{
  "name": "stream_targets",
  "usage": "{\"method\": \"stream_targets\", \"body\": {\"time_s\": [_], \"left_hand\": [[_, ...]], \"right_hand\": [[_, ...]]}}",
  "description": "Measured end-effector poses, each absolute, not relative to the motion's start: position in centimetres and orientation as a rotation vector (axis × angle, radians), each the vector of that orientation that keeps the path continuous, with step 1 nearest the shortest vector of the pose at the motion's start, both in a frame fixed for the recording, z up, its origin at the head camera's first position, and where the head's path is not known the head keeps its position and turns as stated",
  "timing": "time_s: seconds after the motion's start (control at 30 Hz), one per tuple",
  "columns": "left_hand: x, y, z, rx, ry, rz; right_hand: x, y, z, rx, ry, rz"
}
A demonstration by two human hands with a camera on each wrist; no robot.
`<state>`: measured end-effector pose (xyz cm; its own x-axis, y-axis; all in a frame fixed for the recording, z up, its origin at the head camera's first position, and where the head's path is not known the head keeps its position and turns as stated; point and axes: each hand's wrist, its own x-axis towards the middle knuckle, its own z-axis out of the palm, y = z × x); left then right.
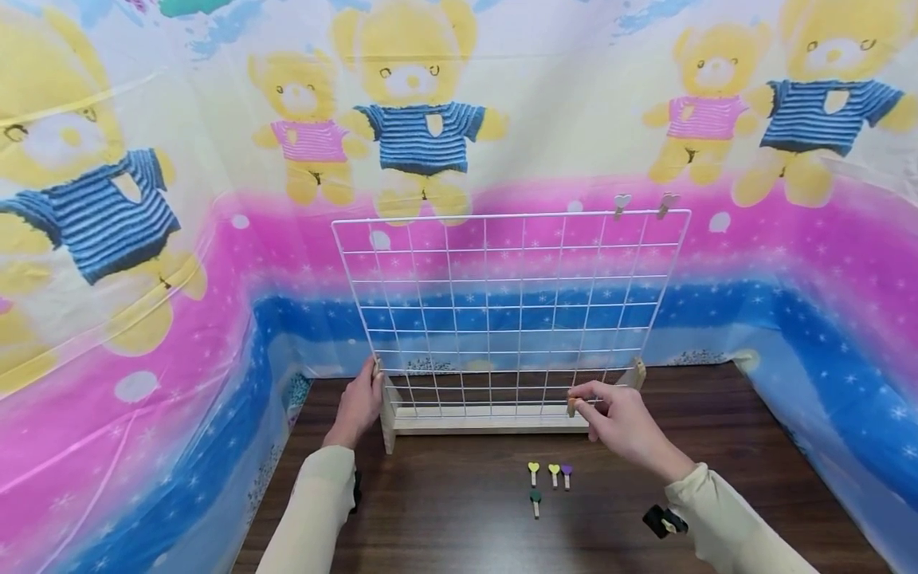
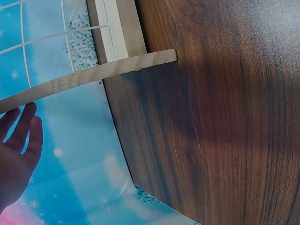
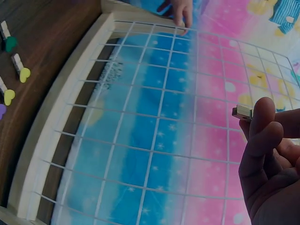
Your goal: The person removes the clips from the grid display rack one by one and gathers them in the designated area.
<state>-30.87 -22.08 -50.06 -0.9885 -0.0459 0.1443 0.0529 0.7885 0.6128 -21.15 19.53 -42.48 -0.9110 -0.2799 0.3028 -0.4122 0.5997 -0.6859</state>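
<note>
My right hand pinches a small wooden clothespin between thumb and fingertips; a bit of orange shows on it in the head view. It is in front of the lower right of the white wire grid. At the grid's left side, my left hand holds the upper end of the wooden side post, its fingertips against the edge. On the table lie clothespins with heart tops: a green one, a purple one and two yellow ones.
A white heart clothespin and another clothespin sit on the grid's top right wire. The grid stands in a wooden base on the dark wood table. Behind and beside it hangs a bear-print cloth.
</note>
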Motion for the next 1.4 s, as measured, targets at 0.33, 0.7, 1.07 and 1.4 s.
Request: {"method": "stream_targets", "body": {"time_s": [0.33, 0.7, 1.07, 1.4], "left_hand": [[-30.8, -22.0, -50.0, 0.0, -2.831, -0.98], [-30.7, -21.9, -49.8, 0.007, -2.839, -0.978], [-30.5, -22.0, -49.7, 0.021, -2.849, -0.985], [-30.5, -22.1, -49.7, -0.029, -2.832, -0.96]], "right_hand": [[-20.9, 19.6, -43.4, 0.575, -2.676, 1.239], [-20.7, 19.7, -44.6, 0.572, -2.689, 1.273], [-20.4, 19.6, -44.9, 0.555, -2.697, 1.268], [-20.7, 19.6, -46.8, 0.54, -2.754, 1.338]]}}
